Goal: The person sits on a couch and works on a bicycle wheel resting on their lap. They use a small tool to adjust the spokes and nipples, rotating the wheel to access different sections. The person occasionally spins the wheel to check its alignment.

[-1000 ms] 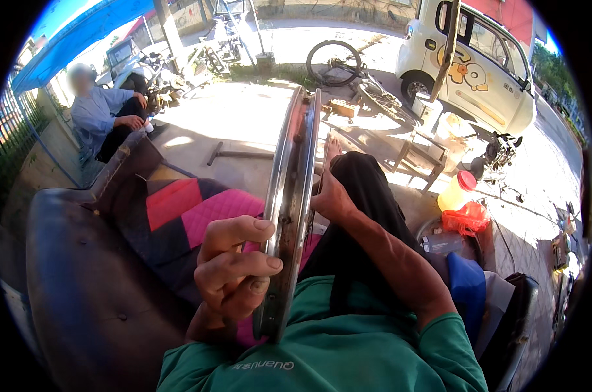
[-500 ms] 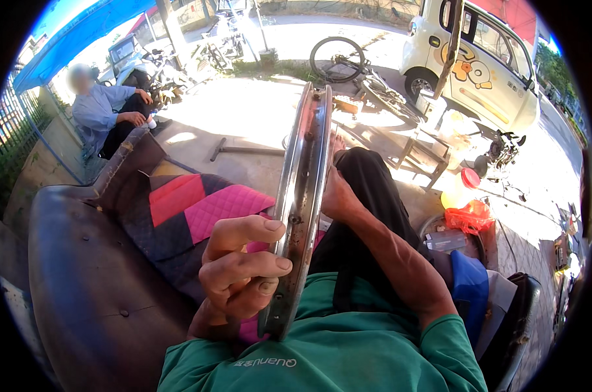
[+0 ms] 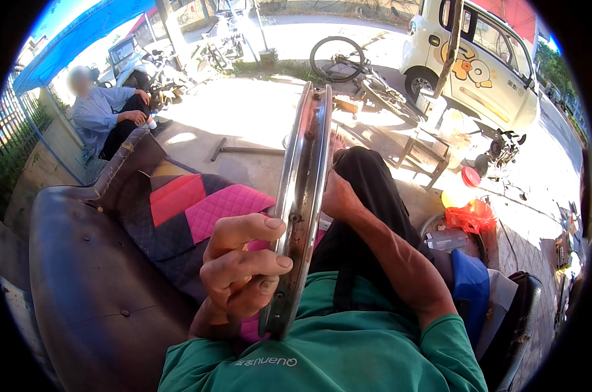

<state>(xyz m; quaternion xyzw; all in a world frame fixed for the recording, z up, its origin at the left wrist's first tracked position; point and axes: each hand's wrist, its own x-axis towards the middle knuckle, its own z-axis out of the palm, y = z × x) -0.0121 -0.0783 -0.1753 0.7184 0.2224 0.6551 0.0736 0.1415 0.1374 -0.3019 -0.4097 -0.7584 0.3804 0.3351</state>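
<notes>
A metal wheel rim (image 3: pixel 300 189) stands upright and nearly edge-on in front of my chest, its lower end close to my green shirt. Small holes and brownish stains show along its channel. My left hand (image 3: pixel 241 264) is at the rim's left side, with bent fingers whose tips reach its near edge. From the other side, my right hand (image 3: pixel 338 196) closes against the rim above my dark-trousered leg; the rim hides most of its fingers. Whatever lies inside the wheel's circle cannot be made out at this angle.
A brown padded sofa (image 3: pixel 93 281) with a pink, red and dark quilted cover (image 3: pixel 224 208) is at my left. A person (image 3: pixel 106 114) sits beyond it. Ahead are a T-shaped metal bar (image 3: pixel 243 151), a lying bicycle (image 3: pixel 387 95), a wooden stool (image 3: pixel 421 157) and a white vehicle (image 3: pixel 479 59).
Almost nothing differs. The rim and both my hands keep the same places; the view has only shifted very slightly.
</notes>
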